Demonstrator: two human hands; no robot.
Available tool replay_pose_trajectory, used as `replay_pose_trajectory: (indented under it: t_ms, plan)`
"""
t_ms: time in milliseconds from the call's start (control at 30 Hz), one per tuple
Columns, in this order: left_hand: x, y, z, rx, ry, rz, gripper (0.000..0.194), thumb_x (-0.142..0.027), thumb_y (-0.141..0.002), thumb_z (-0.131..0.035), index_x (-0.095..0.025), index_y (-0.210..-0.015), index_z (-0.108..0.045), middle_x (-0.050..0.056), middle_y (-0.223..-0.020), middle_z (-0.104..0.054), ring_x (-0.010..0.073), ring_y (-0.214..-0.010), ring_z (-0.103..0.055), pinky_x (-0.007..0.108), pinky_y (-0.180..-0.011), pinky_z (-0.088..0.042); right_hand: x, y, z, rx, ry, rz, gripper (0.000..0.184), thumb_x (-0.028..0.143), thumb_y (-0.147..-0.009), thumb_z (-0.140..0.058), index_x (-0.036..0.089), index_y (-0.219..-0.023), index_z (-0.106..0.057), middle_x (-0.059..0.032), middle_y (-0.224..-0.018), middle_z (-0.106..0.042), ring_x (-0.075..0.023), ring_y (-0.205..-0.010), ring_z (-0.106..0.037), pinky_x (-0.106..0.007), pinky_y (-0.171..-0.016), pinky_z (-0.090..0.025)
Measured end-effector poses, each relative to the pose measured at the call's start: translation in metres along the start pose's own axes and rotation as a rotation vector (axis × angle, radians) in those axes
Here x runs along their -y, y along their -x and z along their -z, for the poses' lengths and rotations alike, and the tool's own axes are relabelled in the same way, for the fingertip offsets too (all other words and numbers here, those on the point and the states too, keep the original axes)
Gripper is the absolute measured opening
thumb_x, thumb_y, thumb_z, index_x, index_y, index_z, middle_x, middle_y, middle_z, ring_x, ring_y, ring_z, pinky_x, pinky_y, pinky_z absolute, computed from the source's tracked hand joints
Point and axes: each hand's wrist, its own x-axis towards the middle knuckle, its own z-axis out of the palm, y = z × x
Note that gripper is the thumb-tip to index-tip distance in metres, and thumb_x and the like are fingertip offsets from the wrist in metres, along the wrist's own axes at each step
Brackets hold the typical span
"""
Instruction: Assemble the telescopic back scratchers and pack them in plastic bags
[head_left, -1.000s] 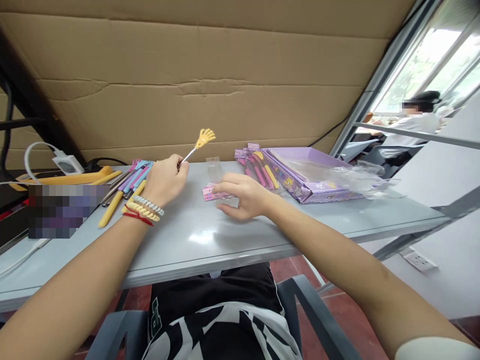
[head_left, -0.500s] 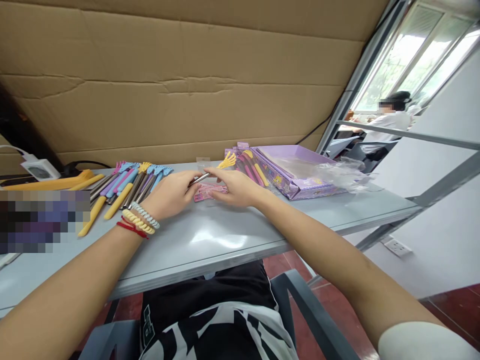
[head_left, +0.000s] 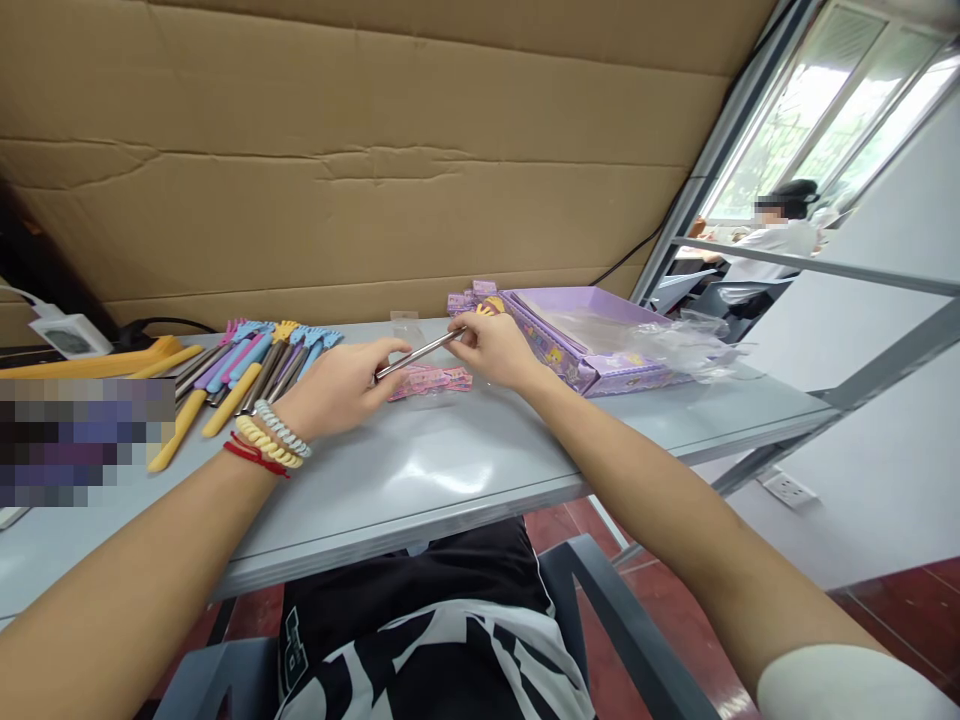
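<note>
My left hand (head_left: 341, 388) is closed around one end of a back scratcher with a slim metal rod (head_left: 421, 356). My right hand (head_left: 495, 350) pinches the rod's other end, so a length of bare metal shows slantwise between the hands. Its yellow hand-shaped head is mostly hidden behind my right fingers. Below the rod, several pink printed cards (head_left: 439, 381) lie on the grey table (head_left: 420, 480). Left of my left hand is a pile of back scratchers (head_left: 259, 362) with blue, purple, pink and yellow parts.
A purple printed box (head_left: 592, 385) stands right of my right hand, with clear plastic bags (head_left: 690, 348) over its edge. Small purple packets (head_left: 472, 296) lie behind. A white charger (head_left: 73, 335) is at far left. Cardboard (head_left: 390, 230) backs the table. A person (head_left: 780, 235) sits beyond the frame.
My right hand has moved right, away from my left hand, and more of the metal rod shows between them. The pink cards are less covered. My left hand has barely moved.
</note>
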Motion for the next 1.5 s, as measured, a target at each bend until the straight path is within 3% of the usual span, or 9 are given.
replay_pose_trajectory:
  t_ms: [200,433,633,767,900,1067,1267,1367,1500]
  plan:
    - [0.0,0.002,0.002,0.118,0.056,-0.049,0.051,-0.053,-0.092,-0.039,-0.017,-0.123,-0.057,0.002,-0.074,-0.065,0.0169,-0.066,-0.059,0.027,-0.062,-0.039,-0.006,0.0,-0.002,-0.047,-0.088,0.011,0.012,0.024,-0.077,-0.06,0.019,-0.087,-0.064,-0.0008,-0.071,-0.069,-0.0149,-0.065,-0.062,-0.026,-0.066,-0.043]
    - [0.003,0.002,0.0,0.197,0.003,-0.099,0.06,-0.056,-0.085,-0.049,-0.014,-0.126,-0.057,0.009,-0.1,-0.067,0.0213,-0.087,-0.062,0.029,-0.075,-0.044,-0.008,-0.002,0.001,-0.032,-0.087,-0.043,0.016,0.018,-0.074,-0.054,0.017,-0.088,-0.061,-0.0021,-0.075,-0.068,-0.0154,-0.069,-0.061,-0.026,-0.067,-0.042]
    - [0.007,0.002,-0.002,0.268,0.001,-0.134,0.053,-0.056,-0.085,-0.052,-0.017,-0.118,-0.062,0.009,-0.1,-0.065,0.0231,-0.089,-0.061,0.032,-0.077,-0.044,-0.006,-0.002,0.001,0.071,-0.111,-0.038,0.024,0.011,-0.072,-0.045,0.016,-0.092,-0.058,-0.0023,-0.075,-0.067,-0.0149,-0.068,-0.058,-0.026,-0.065,-0.039]
    - [0.006,0.001,-0.004,0.274,0.004,-0.137,0.043,-0.054,-0.084,-0.054,-0.019,-0.107,-0.065,0.006,-0.092,-0.064,0.0207,-0.079,-0.06,0.03,-0.07,-0.042,-0.003,-0.002,0.003,0.064,-0.171,-0.044,0.016,0.015,-0.073,-0.047,0.018,-0.087,-0.055,-0.0007,-0.071,-0.066,-0.0143,-0.066,-0.057,-0.026,-0.063,-0.039]
    - [0.005,0.0,-0.007,0.272,-0.006,-0.12,0.036,-0.051,-0.085,-0.054,-0.018,-0.095,-0.066,0.006,-0.087,-0.064,0.0203,-0.074,-0.059,0.03,-0.066,-0.042,0.001,-0.002,0.004,0.075,-0.353,-0.116,0.014,0.013,-0.072,-0.046,0.019,-0.083,-0.05,0.0002,-0.07,-0.066,-0.013,-0.063,-0.059,-0.025,-0.061,-0.042]
    - [0.008,0.001,-0.01,0.286,0.0,-0.125,0.041,-0.049,-0.087,-0.05,-0.024,-0.116,-0.066,0.007,-0.105,-0.066,0.0223,-0.087,-0.062,0.03,-0.075,-0.044,0.0,-0.003,0.003,0.083,-0.644,-0.244,0.019,0.021,-0.069,-0.052,0.02,-0.087,-0.048,0.0003,-0.075,-0.068,-0.0136,-0.062,-0.063,-0.02,-0.048,-0.042]
    - [0.008,0.001,-0.009,0.288,-0.019,-0.115,0.036,-0.045,-0.088,-0.05,-0.022,-0.108,-0.068,0.007,-0.104,-0.066,0.0205,-0.082,-0.062,0.03,-0.072,-0.044,0.0,-0.005,0.008,0.115,-0.994,-0.283,0.024,0.03,-0.066,-0.058,0.019,-0.084,-0.048,-0.002,-0.078,-0.068,-0.0174,-0.066,-0.069,-0.021,-0.043,-0.047]
    - [0.007,0.001,-0.009,0.286,-0.02,-0.119,0.034,-0.041,-0.088,-0.048,-0.02,-0.105,-0.069,0.006,-0.097,-0.067,0.0202,-0.08,-0.061,0.029,-0.071,-0.044,0.003,-0.007,0.011,0.037,-1.038,-0.358,0.024,0.034,-0.07,-0.06,0.02,-0.081,-0.044,-0.0015,-0.074,-0.069,-0.016,-0.06,-0.067,-0.022,-0.043,-0.049]
    - [0.009,0.001,-0.01,0.285,-0.011,-0.128,0.031,-0.038,-0.087,-0.048,-0.02,-0.101,-0.069,0.006,-0.094,-0.067,0.0194,-0.078,-0.06,0.029,-0.069,-0.042,0.006,-0.009,0.012,-0.052,-1.088,-0.458,0.023,0.019,-0.069,-0.057,0.021,-0.085,-0.041,0.0052,-0.06,-0.062,-0.0133,-0.049,-0.062,-0.021,-0.04,-0.047]
